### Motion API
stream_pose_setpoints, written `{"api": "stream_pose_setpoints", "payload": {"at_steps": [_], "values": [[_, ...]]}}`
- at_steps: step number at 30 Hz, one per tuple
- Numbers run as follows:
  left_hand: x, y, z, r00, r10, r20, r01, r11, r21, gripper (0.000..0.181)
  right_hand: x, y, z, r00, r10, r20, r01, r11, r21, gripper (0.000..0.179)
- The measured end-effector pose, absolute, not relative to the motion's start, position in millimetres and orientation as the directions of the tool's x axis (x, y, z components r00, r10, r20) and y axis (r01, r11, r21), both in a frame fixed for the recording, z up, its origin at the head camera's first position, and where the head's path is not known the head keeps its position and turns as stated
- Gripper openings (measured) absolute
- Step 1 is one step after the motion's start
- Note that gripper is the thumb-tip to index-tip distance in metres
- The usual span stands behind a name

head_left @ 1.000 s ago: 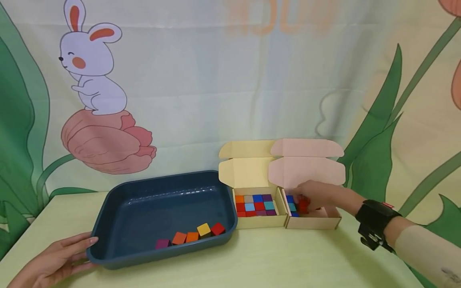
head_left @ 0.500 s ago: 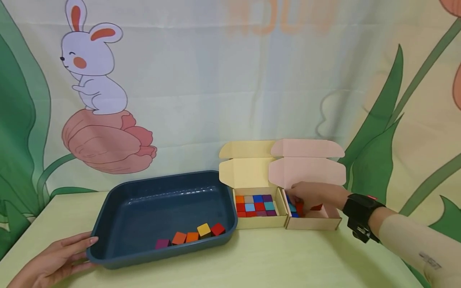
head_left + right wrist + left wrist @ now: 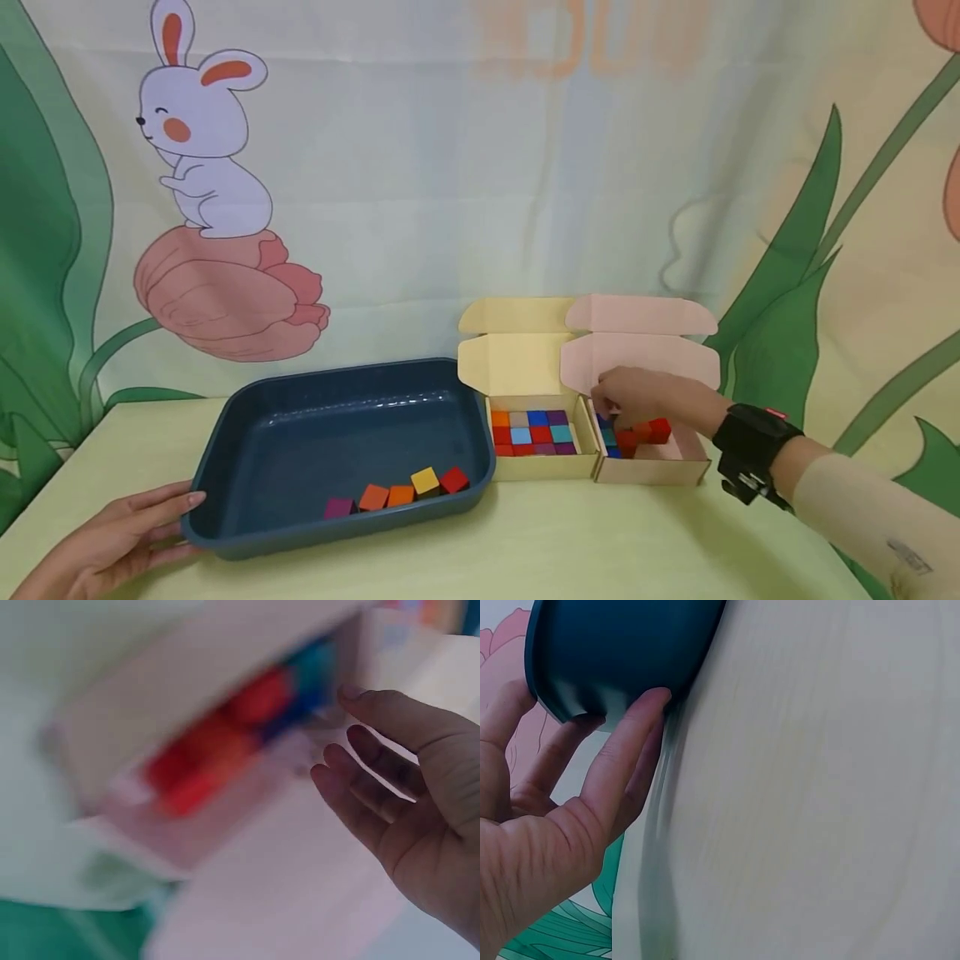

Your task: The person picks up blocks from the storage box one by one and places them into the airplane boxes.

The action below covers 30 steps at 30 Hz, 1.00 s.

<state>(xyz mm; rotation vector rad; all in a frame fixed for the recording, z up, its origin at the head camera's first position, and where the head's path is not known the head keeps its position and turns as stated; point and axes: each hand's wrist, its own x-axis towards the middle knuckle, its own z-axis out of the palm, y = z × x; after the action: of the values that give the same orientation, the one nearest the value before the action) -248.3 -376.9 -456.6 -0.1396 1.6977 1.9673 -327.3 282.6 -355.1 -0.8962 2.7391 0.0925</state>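
My left hand (image 3: 123,537) holds the near left corner of a dark blue tray (image 3: 322,442), its thumb at the rim. In the left wrist view, spread fingertips touch the tray's outer wall (image 3: 622,652). Several coloured cubes line the tray's front side, among them a yellow cube (image 3: 425,482). My right hand (image 3: 637,397) hovers over the left part of an open pink box (image 3: 652,472). Its thumb and fingers are loosely bent in the right wrist view, with a gap and no cube between them. Below are red cubes (image 3: 659,430) and blue and teal cubes (image 3: 313,664).
A yellow open box (image 3: 540,468) packed with rows of coloured cubes stands between the tray and the pink box. Both lids (image 3: 637,354) stand raised against a printed cloth (image 3: 390,167). All sit on a pale table (image 3: 465,558).
My right hand has moved slightly left and up off the red cubes in the pink box, leaving more of them in view. The left hand and the tray keep their place.
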Motion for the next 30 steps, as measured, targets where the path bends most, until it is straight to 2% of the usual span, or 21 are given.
{"api": "stream_pose_setpoints", "payload": {"at_steps": [2,5,6,10,13,17,19,25,30], "values": [[-248.0,-377.8,-455.3,-0.853,0.323,-0.409,-0.451,-0.066,0.89,0.049,-324.5,263.6,-339.8,-0.773,-0.597,-0.216,-0.606,0.795,-0.03,0.014],[-249.3,-377.1,-453.4,-0.853,0.322,-0.41,-0.446,-0.045,0.894,0.062,-317.0,224.2,-318.5,-0.739,-0.643,-0.202,-0.65,0.759,-0.042,0.008],[-250.0,-376.2,-453.1,-0.855,0.321,-0.408,-0.441,-0.034,0.897,0.071,-314.2,209.1,-313.8,-0.712,-0.67,-0.211,-0.679,0.733,-0.037,0.008],[-251.8,-373.2,-453.7,-0.857,0.313,-0.409,-0.436,-0.019,0.9,0.079,-301.4,145.2,-306.6,-0.572,-0.771,-0.28,-0.804,0.594,0.006,0.013],[-250.3,-374.0,-455.8,-0.856,0.315,-0.411,-0.446,-0.045,0.894,0.068,-293.9,96.0,-310.9,-0.466,-0.826,-0.318,-0.878,0.477,0.047,0.025],[-248.1,-377.5,-459.6,-0.841,0.361,-0.402,-0.464,-0.104,0.88,0.027,-289.5,36.6,-327.5,-0.349,-0.862,-0.368,-0.935,0.346,0.076,0.04],[-248.0,-378.0,-461.0,-0.834,0.384,-0.396,-0.471,-0.12,0.874,0.019,-289.8,12.7,-338.9,-0.307,-0.859,-0.409,-0.949,0.31,0.061,0.046],[-249.1,-377.2,-461.1,-0.824,0.397,-0.404,-0.49,-0.14,0.861,0.02,-296.9,-31.6,-372.0,-0.2,-0.827,-0.525,-0.966,0.255,-0.033,0.055],[-248.0,-378.7,-457.2,-0.825,0.394,-0.405,-0.49,-0.144,0.86,0.02,-301.1,-49.2,-386.2,-0.126,-0.838,-0.531,-0.983,0.176,-0.044,0.049]]}}
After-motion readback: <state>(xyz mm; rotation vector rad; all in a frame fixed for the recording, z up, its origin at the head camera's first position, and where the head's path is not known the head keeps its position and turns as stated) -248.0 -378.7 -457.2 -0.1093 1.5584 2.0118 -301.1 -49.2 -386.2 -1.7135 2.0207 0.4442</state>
